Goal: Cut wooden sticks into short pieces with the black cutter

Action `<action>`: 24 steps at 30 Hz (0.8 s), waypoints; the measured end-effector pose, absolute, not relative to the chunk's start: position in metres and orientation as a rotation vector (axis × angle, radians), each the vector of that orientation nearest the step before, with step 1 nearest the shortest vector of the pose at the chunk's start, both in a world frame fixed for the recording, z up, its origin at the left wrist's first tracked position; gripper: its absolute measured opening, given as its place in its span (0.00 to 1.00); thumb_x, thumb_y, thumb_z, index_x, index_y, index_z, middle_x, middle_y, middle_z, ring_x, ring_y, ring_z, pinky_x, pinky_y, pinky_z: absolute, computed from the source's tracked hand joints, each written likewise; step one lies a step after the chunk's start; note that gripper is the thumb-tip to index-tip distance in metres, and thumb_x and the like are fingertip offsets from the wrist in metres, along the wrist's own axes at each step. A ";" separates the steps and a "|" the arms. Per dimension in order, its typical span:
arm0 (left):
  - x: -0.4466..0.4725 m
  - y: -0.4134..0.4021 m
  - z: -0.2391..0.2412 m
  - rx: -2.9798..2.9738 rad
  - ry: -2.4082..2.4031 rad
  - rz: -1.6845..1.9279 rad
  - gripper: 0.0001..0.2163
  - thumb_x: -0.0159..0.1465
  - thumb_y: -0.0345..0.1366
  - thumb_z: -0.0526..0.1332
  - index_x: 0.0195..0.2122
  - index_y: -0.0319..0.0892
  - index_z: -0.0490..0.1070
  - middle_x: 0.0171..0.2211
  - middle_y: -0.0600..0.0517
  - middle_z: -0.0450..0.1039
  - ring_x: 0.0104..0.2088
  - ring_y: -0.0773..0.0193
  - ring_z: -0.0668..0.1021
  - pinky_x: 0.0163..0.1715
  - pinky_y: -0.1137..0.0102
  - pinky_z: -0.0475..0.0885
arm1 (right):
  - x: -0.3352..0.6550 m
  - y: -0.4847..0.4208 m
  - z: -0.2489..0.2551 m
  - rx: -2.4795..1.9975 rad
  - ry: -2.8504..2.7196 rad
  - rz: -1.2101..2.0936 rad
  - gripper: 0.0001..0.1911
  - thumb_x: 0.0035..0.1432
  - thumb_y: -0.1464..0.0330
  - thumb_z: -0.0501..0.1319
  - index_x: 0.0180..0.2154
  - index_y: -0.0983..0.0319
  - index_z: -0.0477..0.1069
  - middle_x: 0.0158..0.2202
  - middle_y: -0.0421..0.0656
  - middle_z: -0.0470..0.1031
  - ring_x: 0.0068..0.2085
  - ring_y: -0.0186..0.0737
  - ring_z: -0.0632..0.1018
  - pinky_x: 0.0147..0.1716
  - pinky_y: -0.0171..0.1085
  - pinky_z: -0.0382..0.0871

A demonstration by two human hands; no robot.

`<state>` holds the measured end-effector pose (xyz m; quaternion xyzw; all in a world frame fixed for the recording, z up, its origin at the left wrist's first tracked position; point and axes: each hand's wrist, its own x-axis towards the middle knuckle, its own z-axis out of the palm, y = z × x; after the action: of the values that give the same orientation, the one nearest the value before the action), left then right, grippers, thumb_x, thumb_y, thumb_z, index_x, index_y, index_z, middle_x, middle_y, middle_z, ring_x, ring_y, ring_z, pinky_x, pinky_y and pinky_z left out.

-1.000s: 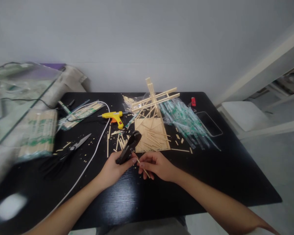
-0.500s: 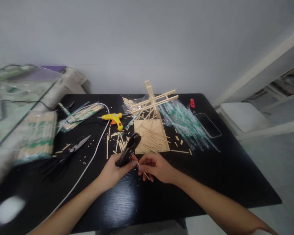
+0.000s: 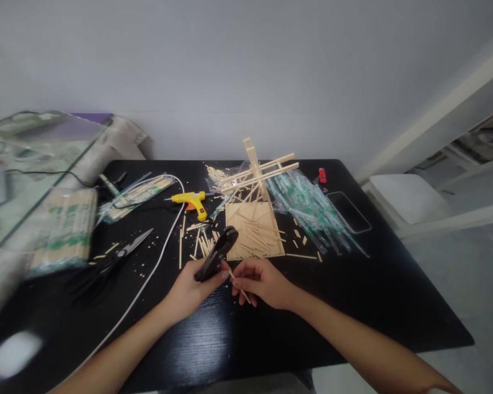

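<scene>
Right hand [image 3: 265, 283]: pinching wooden stick [image 3: 242, 290]
Stick's lie: across the pinch, eleven to five o'clock
Stick's look: pale, slender, straight
Left hand [image 3: 192, 291]: clasping black pliers-like tool [image 3: 214, 259]

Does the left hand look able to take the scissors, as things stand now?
Probably not straight away: the left hand is occupied by a black tool. The scissors themselves seem uncovered, with only a white cable visible in between.
</scene>
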<state>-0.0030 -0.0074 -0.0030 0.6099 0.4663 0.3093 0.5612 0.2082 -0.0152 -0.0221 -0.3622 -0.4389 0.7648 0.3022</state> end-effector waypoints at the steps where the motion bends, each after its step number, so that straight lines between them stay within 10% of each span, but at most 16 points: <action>1: -0.003 -0.007 -0.003 1.438 1.092 0.727 0.11 0.64 0.43 0.65 0.36 0.40 0.79 0.30 0.51 0.79 0.33 0.61 0.79 0.38 0.67 0.75 | 0.208 -0.015 -0.022 -0.958 -1.169 2.028 0.20 0.55 0.55 0.72 0.34 0.64 0.72 0.28 0.41 0.79 0.23 0.33 0.78 0.15 0.28 0.64; 24: -0.011 0.003 -0.001 1.167 1.354 1.020 0.17 0.58 0.47 0.70 0.36 0.37 0.77 0.18 0.58 0.64 0.21 0.69 0.67 0.24 0.72 0.63 | 0.207 -0.016 -0.019 -1.028 -1.195 1.997 0.21 0.54 0.54 0.72 0.36 0.66 0.75 0.27 0.41 0.79 0.23 0.31 0.76 0.17 0.28 0.66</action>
<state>-0.0115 0.0032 -0.0012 0.4858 0.5638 0.4245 0.5157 0.2074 -0.0159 -0.0189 -0.3863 -0.4489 0.7502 0.2943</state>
